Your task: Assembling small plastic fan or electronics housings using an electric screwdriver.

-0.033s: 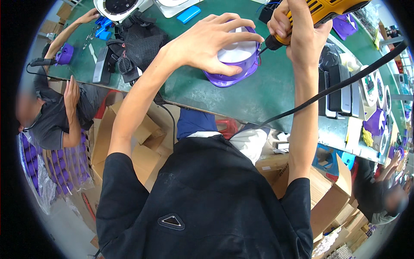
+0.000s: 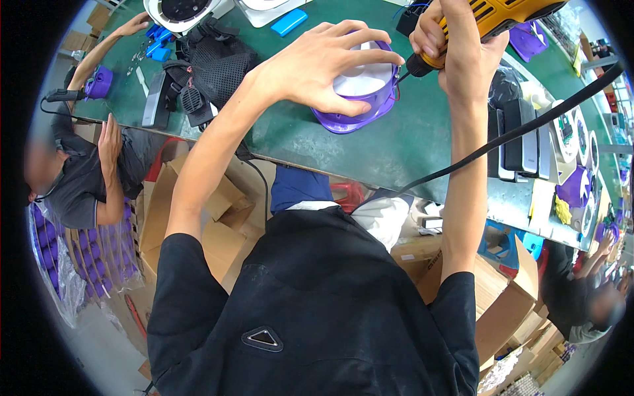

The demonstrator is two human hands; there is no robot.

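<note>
On the green workbench sits a round purple plastic housing (image 2: 348, 124) with a white disc-shaped part (image 2: 362, 80) inside it. My left hand (image 2: 316, 67) is spread over the housing, gripping it between thumb and fingers. A yellow and black power drill (image 2: 487, 18) is in my right hand (image 2: 463, 63), its fingers wrapped round the grip. The drill's dark bit points at the right side of the housing, near its edge; whether the tip touches a screw is too small to tell.
A thick black cable (image 2: 522, 129) runs past my right forearm. Black mesh gear (image 2: 214, 56) and a blue block (image 2: 288, 22) lie left of the housing. Dark boxy units (image 2: 518, 138) stand at right. Co-workers sit on both sides. Cardboard boxes (image 2: 221, 247) lie below the bench (image 2: 403, 152).
</note>
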